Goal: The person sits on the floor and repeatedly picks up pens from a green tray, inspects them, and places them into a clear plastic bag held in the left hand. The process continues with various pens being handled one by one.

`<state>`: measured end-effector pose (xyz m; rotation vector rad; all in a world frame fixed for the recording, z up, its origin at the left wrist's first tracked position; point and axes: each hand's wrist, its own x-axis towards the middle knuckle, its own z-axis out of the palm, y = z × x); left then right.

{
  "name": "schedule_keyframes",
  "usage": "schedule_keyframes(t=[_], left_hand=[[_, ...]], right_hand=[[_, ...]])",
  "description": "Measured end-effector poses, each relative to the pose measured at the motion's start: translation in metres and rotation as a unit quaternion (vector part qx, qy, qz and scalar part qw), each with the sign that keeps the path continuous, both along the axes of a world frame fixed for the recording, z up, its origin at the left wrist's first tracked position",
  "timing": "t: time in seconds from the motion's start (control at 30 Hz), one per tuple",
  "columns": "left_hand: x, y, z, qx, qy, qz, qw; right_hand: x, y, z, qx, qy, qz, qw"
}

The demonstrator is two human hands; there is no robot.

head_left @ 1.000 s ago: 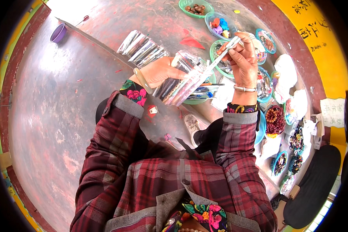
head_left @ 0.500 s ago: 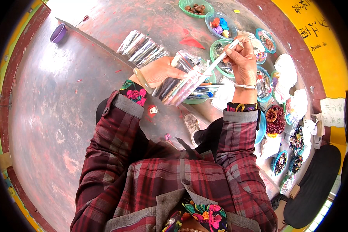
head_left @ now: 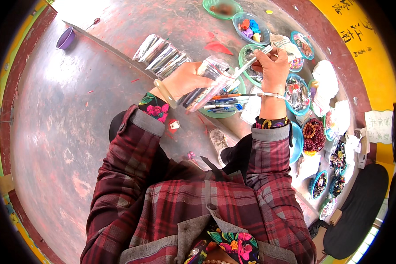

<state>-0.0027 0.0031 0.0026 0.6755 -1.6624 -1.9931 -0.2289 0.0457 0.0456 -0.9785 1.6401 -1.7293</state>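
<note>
My left hand [head_left: 185,81] has its fingers wrapped around a crinkly clear plastic bag of pens [head_left: 211,81]; my right hand [head_left: 273,68] pinches one slim white pen [head_left: 251,64] above glossy green bowls [head_left: 251,55].

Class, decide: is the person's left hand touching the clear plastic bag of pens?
Touching. The head view shows the left hand wrapped around the clear plastic bag of pens, fingers closed on it with no gap.

The left hand [head_left: 185,81] covers the lower part of the clear plastic sleeve of pens [head_left: 213,79], so their number can't be counted. The green plastic bowl [head_left: 222,8] at the floor's far edge is blurred; its contents are unreadable. The small bowls [head_left: 320,185] by the right edge hold beads too tiny to tell apart.
</note>
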Motion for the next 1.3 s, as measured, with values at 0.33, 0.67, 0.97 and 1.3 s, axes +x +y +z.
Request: schedule_keyframes(t=[0.33,0.67,0.97,1.3], left_hand=[[-0.003,0.001,0.005,-0.137,-0.06,0.064,0.987],[-0.001,-0.001,0.009,-0.091,-0.017,0.074,0.993],[-0.003,0.0,0.002,0.097,0.108,0.015,0.989],[-0.001,0.004,0.01,0.147,0.101,-0.013,0.984]], right_hand=[[0.019,0.002,0.001,-0.074,0.025,-0.035,0.996],[-0.005,0.004,0.008,-0.124,-0.132,0.102,0.978],[-0.008,0.007,0.011,-0.201,-0.181,0.139,0.953],[-0.009,0.007,0.007,-0.165,-0.199,0.205,0.944]])
